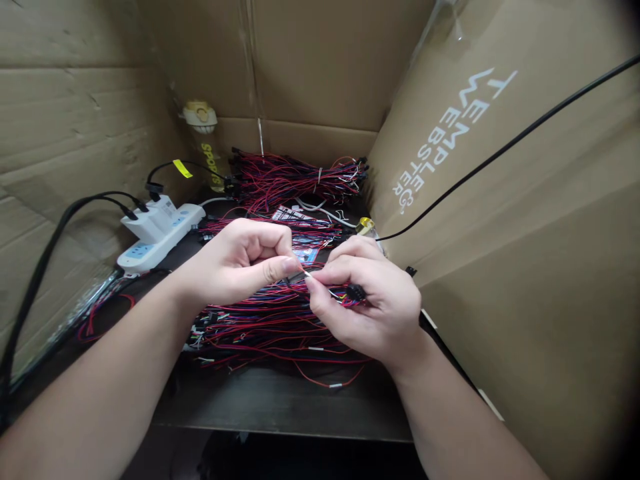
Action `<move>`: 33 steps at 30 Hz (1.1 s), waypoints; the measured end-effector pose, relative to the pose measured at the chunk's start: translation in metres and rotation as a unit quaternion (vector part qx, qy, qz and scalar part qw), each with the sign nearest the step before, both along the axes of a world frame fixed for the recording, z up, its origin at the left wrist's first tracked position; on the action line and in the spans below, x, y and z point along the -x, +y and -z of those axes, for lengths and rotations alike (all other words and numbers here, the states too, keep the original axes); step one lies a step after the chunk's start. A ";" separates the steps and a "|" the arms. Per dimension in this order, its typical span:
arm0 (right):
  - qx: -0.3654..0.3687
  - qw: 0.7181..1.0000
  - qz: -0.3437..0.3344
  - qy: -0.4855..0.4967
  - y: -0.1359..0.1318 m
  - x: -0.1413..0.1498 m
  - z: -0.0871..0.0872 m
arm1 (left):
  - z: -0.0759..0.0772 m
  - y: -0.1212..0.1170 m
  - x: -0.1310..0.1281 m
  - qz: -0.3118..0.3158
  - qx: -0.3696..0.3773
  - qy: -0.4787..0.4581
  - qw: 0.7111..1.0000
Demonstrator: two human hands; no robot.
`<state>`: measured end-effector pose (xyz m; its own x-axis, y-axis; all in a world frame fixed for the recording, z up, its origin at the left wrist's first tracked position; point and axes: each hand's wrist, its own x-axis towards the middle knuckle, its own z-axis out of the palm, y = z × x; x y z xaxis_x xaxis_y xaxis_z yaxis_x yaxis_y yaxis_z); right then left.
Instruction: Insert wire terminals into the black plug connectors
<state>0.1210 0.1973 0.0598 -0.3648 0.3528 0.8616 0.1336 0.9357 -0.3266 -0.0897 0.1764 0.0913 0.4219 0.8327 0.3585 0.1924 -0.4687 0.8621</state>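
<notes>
My left hand (250, 263) pinches a thin red wire between thumb and forefinger. A small white sleeve (307, 273) sits on that wire, just between my two hands. My right hand (367, 293) is closed, its thumb and forefinger at the other end of the sleeve. A black connector (356, 292) with several coloured wires rests against the fingers of my right hand. Beneath both hands lies a thick spread of red, blue and black wires (260, 330), some with white tags. The rest of the held wire is lost among my fingers and the spread below.
A tied bundle of wires (300, 177) lies at the back, with a looser row in front of it. On the left is a white power strip (165, 233) with plugs in it. Cardboard walls (310, 67) enclose the table (280, 407). A black cable (500, 150) crosses on the right.
</notes>
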 end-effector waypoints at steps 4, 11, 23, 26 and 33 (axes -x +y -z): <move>0.003 1.000 0.010 0.000 0.000 0.001 0.000 | 0.002 0.003 0.001 0.001 0.007 -0.002 1.000; -0.001 0.999 0.024 -0.045 0.009 -0.009 -0.004 | 0.002 0.006 0.009 -0.011 0.020 0.019 1.000; 0.186 0.970 0.050 0.146 0.016 -0.012 -0.049 | 0.020 0.017 0.005 0.089 -0.025 0.075 0.993; 0.151 0.976 0.057 0.144 0.017 -0.011 -0.083 | 0.022 0.019 0.001 0.112 0.000 0.066 0.992; 0.046 0.983 0.020 0.175 0.021 0.005 -0.148 | 0.013 0.011 -0.002 0.150 0.130 -0.195 0.961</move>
<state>0.1164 0.2180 0.2081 -0.0353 0.4424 0.8961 0.0337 0.8967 -0.4414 -0.0873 0.1872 0.0782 0.5325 0.7779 0.3337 -0.2781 -0.2115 0.9370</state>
